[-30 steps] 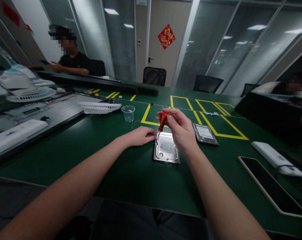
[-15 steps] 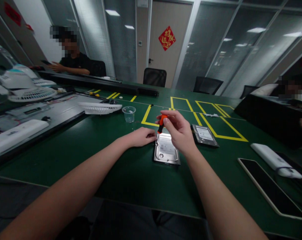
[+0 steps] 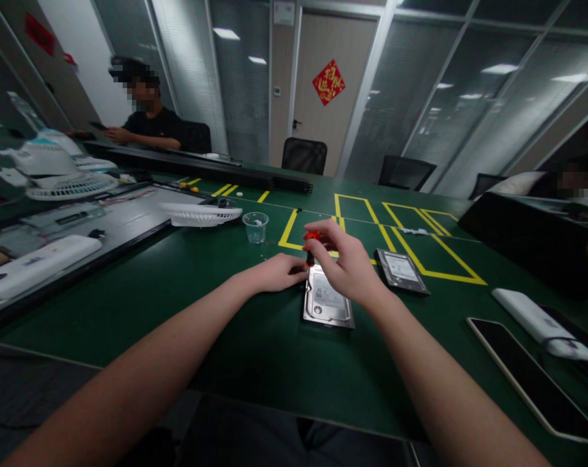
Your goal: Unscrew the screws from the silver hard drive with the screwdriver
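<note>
Near the green desk's [image 3: 255, 379] front edge, the right hand [image 3: 343, 257] pinches an orange-and-black screwdriver [image 3: 310, 258], now more upright, seemingly aligned, at a silver metal hard drive's [image 3: 326, 302] far-left corner, left hand [image 3: 277, 273] alongside, grip unclear.

At upper center, a red-and-gold diamond-shaped poster [image 3: 329, 83] hangs on a door [image 3: 326, 124]; at upper left, a person [image 3: 154, 127] in black sits; at lower right, a dark-screened smartphone [image 3: 530, 376] lies face up.
</note>
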Demonstrator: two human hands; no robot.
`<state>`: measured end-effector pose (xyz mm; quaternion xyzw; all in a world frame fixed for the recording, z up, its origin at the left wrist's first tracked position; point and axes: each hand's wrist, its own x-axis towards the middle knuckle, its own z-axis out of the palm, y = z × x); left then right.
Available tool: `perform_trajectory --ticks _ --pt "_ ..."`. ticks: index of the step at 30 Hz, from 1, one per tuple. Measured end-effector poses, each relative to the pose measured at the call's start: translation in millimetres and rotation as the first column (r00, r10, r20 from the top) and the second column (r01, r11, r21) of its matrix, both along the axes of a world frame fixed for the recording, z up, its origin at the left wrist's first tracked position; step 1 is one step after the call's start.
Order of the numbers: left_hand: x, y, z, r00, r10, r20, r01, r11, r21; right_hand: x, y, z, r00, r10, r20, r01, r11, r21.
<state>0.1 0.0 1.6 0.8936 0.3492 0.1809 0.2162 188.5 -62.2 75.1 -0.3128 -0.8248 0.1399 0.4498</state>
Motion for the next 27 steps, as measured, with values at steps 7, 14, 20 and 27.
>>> perform_trajectory --ticks 7,14,20,27 --pt "1.5 -1.5 2.7 1.0 -0.015 0.001 0.015 1.0 -0.002 16.3 16.8 -24.2 0.986 -0.13 0.109 0.09 0.946 0.312" --pt "0.8 -1.0 1.0 1.0 -0.016 0.018 0.017 1.0 -0.022 22.8 15.2 -45.6 0.994 -0.094 -0.05 0.105 0.945 0.311" --pt "0.3 -0.2 1.3 1.0 -0.001 -0.011 0.0 1.0 -0.018 19.6 12.4 -48.4 0.973 -0.108 -0.204 0.149 0.968 0.2" --pt "0.1 -1.0 2.9 1.0 0.003 -0.019 -0.004 1.0 -0.014 17.2 9.0 -43.9 0.963 -0.153 -0.223 0.212 0.94 0.269"
